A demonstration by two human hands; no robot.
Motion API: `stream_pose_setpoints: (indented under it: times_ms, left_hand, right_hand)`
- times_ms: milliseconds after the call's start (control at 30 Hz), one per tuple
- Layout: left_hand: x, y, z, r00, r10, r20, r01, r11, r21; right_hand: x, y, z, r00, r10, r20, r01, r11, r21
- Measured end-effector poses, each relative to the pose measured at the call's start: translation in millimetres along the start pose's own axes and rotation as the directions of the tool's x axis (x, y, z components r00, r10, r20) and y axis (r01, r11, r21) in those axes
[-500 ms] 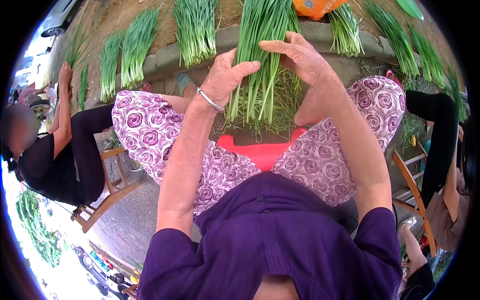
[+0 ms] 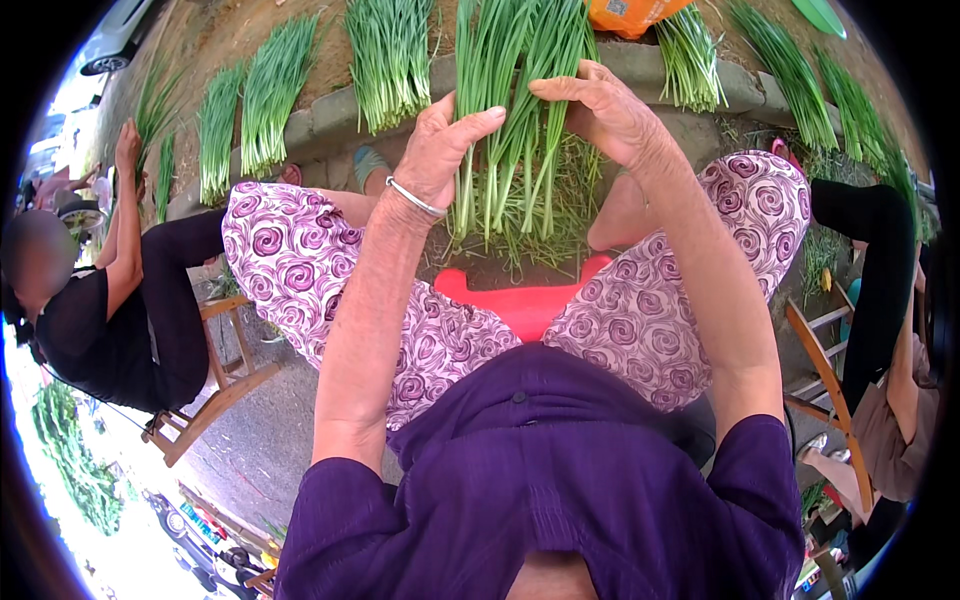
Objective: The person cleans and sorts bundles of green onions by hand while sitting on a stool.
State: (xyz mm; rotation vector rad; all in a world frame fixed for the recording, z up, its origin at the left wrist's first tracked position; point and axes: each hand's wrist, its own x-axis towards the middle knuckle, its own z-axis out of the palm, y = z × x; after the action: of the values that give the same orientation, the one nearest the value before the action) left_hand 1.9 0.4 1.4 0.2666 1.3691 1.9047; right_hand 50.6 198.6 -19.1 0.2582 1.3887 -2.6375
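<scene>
A loose bundle of garlic chives [image 2: 500, 60], long green leaves with pale cut ends hanging down, is held between my two hands in front of me. My left hand [image 2: 435, 150], with a metal bangle at its wrist, closes on the left part, the thumb lying across the front. On the right part, my right hand [image 2: 610, 115] grips with its thumb and bent fingers; some fingers are hidden behind the leaves. A gap shows between the two parts. Beneath the pale ends lies a heap of green and yellowish leaf scraps [image 2: 572, 190].
More chive bundles [image 2: 390, 65] lie along the stone kerb [image 2: 325, 120], with an orange bag [image 2: 635, 12] among them. Below my hands is a red plastic seat [image 2: 515, 305]. A person [image 2: 110, 310] sits at my left, another [image 2: 870, 290] at my right, near wooden chairs.
The chives have spread wider, and a gap has opened between the left and right parts. My left hand has shifted slightly left. The pale ends have risen a little.
</scene>
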Motion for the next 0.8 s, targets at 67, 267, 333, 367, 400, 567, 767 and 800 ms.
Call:
stream_pose_setpoints:
  times_ms: [67, 267, 333, 367, 400, 567, 767, 800]
  left_hand:
    - [1.1, -1.1, -1.0, 1.000, 0.002, -0.006, -0.002, 1.000, -0.012]
    - [3.8, -9.2, 8.0, 0.999, 0.048, -0.024, -0.048, 0.999, -0.003]
    - [1.7, -6.6, 6.0, 1.000, 0.016, 0.015, -0.016, 1.000, 0.005]
    - [1.1, -4.0, 5.3, 1.000, 0.016, 0.015, -0.016, 1.000, 0.013]
    - [1.2, -3.6, 4.8, 1.000, 0.010, 0.016, -0.010, 1.000, -0.011]
    - [-0.1, 2.0, 6.6, 0.999, -0.015, 0.044, 0.017, 0.999, -0.048]
    - [0.3, -1.2, 6.7, 0.999, -0.013, 0.041, 0.016, 0.997, -0.070]
    - [0.1, -1.4, 7.3, 0.999, -0.014, 0.032, 0.016, 0.997, -0.070]
  right_hand:
    - [-0.9, -1.0, 2.4, 1.000, -0.022, 0.008, 0.023, 1.000, -0.018]
    - [-1.7, 1.7, 7.4, 0.997, -0.034, -0.064, 0.026, 0.993, -0.119]
    - [-3.3, -0.7, 9.2, 0.998, -0.028, -0.051, 0.021, 0.992, -0.125]
    - [-4.5, -2.8, 9.4, 0.999, -0.022, -0.028, 0.019, 0.993, -0.119]
    - [-5.2, -4.1, 9.1, 1.000, -0.016, -0.005, 0.016, 0.993, -0.113]
    - [-3.8, -5.7, 3.0, 0.997, -0.003, 0.077, 0.007, 0.999, -0.043]
    - [-3.6, -3.6, 4.7, 1.000, -0.019, 0.019, 0.019, 0.999, -0.048]
    - [-4.3, -3.8, 6.8, 1.000, -0.024, 0.008, 0.025, 0.998, -0.065]
